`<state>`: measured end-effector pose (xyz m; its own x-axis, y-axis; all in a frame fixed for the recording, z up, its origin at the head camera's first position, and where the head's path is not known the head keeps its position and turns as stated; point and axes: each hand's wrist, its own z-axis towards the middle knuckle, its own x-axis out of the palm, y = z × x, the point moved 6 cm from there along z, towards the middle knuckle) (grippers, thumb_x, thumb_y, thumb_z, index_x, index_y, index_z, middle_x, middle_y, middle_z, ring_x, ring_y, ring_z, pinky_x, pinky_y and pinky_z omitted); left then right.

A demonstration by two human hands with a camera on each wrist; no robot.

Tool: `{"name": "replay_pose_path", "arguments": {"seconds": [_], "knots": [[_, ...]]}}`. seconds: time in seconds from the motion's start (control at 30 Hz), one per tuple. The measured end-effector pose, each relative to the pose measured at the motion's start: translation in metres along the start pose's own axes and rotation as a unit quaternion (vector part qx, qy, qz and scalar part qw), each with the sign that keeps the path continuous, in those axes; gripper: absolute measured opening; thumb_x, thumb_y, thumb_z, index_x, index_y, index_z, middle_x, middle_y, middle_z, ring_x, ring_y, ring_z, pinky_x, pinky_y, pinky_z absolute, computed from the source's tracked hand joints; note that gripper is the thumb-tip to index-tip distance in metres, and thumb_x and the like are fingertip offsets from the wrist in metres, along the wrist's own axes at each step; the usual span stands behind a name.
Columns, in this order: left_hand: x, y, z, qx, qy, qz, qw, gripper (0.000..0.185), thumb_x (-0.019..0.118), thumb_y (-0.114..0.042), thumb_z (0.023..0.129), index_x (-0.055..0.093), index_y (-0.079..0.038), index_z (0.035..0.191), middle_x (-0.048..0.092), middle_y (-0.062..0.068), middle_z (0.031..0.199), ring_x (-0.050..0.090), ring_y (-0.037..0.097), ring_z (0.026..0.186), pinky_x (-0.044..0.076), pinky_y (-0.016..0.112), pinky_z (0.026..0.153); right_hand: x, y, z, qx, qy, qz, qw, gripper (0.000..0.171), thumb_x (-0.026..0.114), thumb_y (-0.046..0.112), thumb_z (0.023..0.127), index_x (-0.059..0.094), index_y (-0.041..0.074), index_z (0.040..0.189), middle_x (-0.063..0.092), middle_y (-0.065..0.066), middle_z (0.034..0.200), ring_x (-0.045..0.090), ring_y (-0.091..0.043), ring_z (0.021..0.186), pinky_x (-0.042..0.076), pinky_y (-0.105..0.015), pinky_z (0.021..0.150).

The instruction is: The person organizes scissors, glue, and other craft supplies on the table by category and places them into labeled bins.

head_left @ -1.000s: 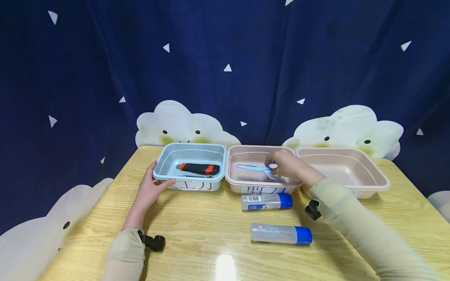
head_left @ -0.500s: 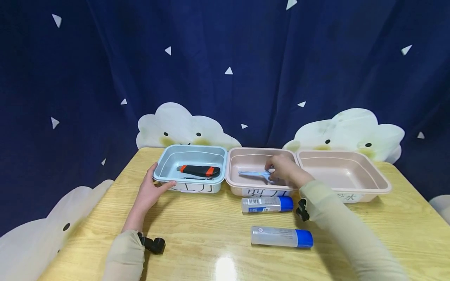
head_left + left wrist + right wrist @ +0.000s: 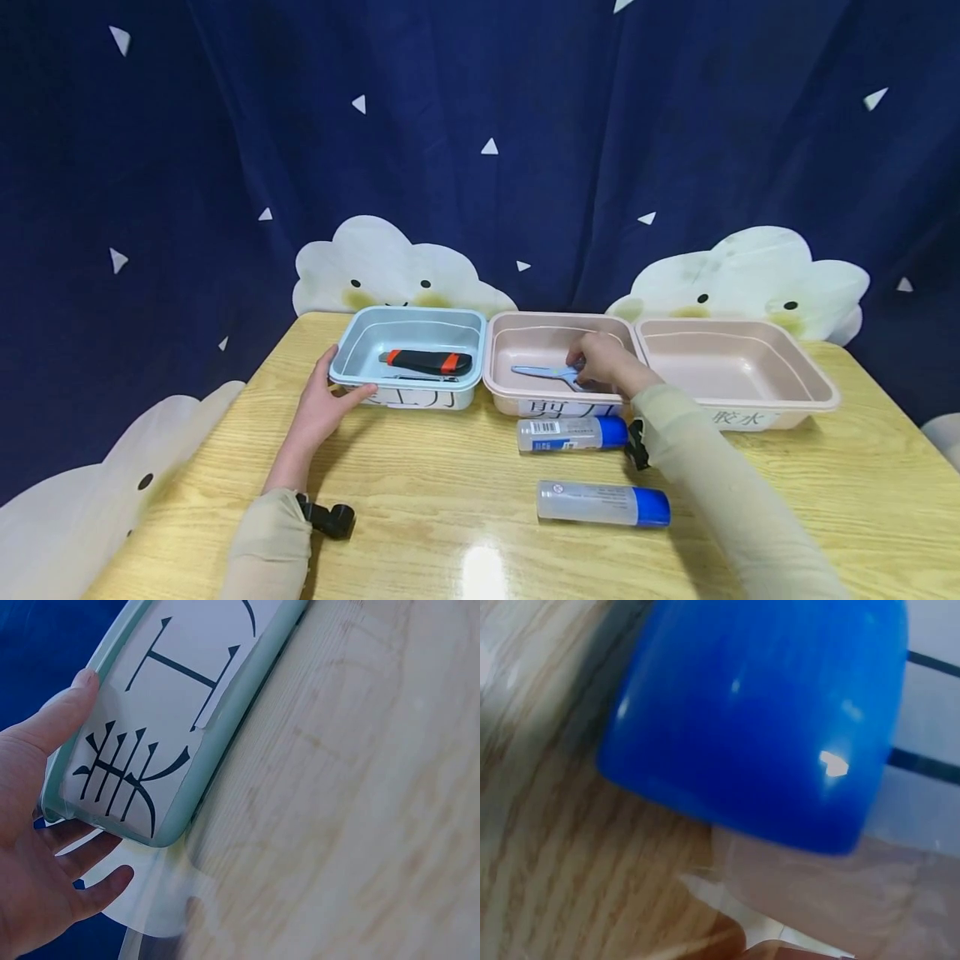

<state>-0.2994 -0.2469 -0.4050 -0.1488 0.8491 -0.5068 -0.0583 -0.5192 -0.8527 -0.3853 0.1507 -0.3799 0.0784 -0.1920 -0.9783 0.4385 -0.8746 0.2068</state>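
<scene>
My left hand [image 3: 318,408] holds the near left corner of a light blue bin [image 3: 408,312], thumb along its labelled front and fingers round the end. Inside that bin lie a black and orange utility knife [image 3: 429,362] and a thin silvery item [image 3: 426,378]. In the middle pink bin [image 3: 517,320], my right hand [image 3: 603,360] pinches the handle of light blue scissors [image 3: 542,372], whose blades point left near the bin's floor. Its fingertips partly cover the handle loops. The right wrist view is filled by a bottle's blue cap [image 3: 757,720]; that hand's grip is hidden there.
Two clear glue bottles with blue caps lie on the wooden table [image 3: 420,483]: one bottle [image 3: 561,434] close before the middle bin, another bottle [image 3: 588,502] nearer me. A right-hand pink bin [image 3: 720,367] with a paper label adjoins the middle one. A dark blue curtain [image 3: 480,100] hangs behind.
My right forearm has swung left, uncovering the right bin's label. The scissors have shifted slightly with the right hand inside the middle bin. The left hand keeps its place on the blue bin.
</scene>
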Motion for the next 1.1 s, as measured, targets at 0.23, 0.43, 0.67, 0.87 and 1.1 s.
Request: {"name": "replay_pose_path", "arguments": {"seconds": [0.23,0.43,0.67,0.87,1.1], "knots": [[0.002,0.0,0.0,0.001,0.002,0.0,1.0,0.1,0.072,-0.041,0.075,0.008,-0.014,0.147,0.025,0.018,0.145,0.033,0.036,0.125,0.03,0.053,0.101,-0.001,-0.001,-0.002,-0.001,0.005,-0.01,1.0,0.021,0.078,0.006,0.063,0.072,0.009,0.083,0.068,-0.005,0.084,0.057,-0.019,0.077,0.046,-0.037,0.077],[0.001,0.0,0.002,0.001,0.0,-0.003,1.0,0.1,0.072,-0.042,0.074,0.009,-0.015,0.147,0.026,0.017,0.145,0.034,0.036,0.124,0.03,0.052,0.101,-0.01,0.002,-0.008,-0.021,-0.019,-0.009,1.0,0.016,0.074,0.001,0.067,0.071,0.006,0.082,0.068,-0.007,0.084,0.059,-0.02,0.076,0.048,-0.038,0.075],[0.0,-0.001,0.001,-0.001,0.0,0.004,1.0,0.101,0.072,-0.042,0.074,0.007,-0.015,0.147,0.025,0.017,0.145,0.033,0.036,0.124,0.029,0.053,0.101,-0.025,0.009,-0.03,-0.046,-0.055,0.013,0.997,0.011,0.067,-0.002,0.071,0.069,0.004,0.079,0.067,-0.005,0.075,0.058,-0.018,0.071,0.049,-0.038,0.071],[0.001,0.001,0.001,0.003,0.002,-0.003,1.0,0.099,0.073,-0.04,0.075,0.009,-0.013,0.147,0.027,0.017,0.145,0.033,0.035,0.124,0.029,0.052,0.101,-0.037,0.017,-0.048,-0.071,-0.095,0.032,0.992,0.008,0.068,-0.002,0.073,0.069,0.004,0.079,0.063,-0.002,0.071,0.054,-0.014,0.064,0.049,-0.033,0.065],[0.001,0.0,0.0,0.0,0.0,-0.002,1.0,0.1,0.072,-0.04,0.075,0.008,-0.014,0.147,0.025,0.017,0.145,0.033,0.036,0.124,0.029,0.052,0.101,-0.046,0.031,-0.076,-0.097,-0.126,0.042,0.986,0.01,0.07,0.001,0.075,0.069,0.008,0.08,0.064,0.0,0.077,0.057,-0.011,0.069,0.051,-0.03,0.066]]}}
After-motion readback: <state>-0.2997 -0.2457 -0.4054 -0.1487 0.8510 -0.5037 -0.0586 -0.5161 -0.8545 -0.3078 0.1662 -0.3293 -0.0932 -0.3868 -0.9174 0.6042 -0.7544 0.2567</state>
